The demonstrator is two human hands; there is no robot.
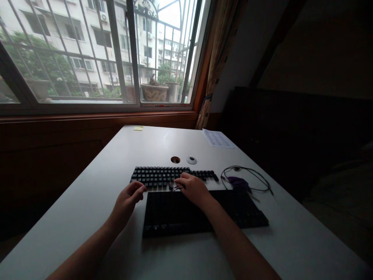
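A black keyboard (180, 217) lies on the white table in front of me, its upper surface mostly dark and flat, with a few keys showing along the near edge. Just beyond it, loose black keycaps (157, 175) are set out in rows. My right hand (192, 188) reaches over the keyboard's far edge, fingers closed on a small keycap puller (178, 187) with thin metal ends. By those ends sits a single small keycap (171, 187). My left hand (131, 194) hovers at the keyboard's far left corner, fingertips pinched together; whatever is between them is hidden.
Right of the keycaps lie a looped black cable (262, 179) and a dark purple cloth or pouch (239, 183). A round table hole (175, 160) and its cover (191, 160) are farther back. Printed paper (218, 139) and yellow notes (138, 128) lie near the far edge.
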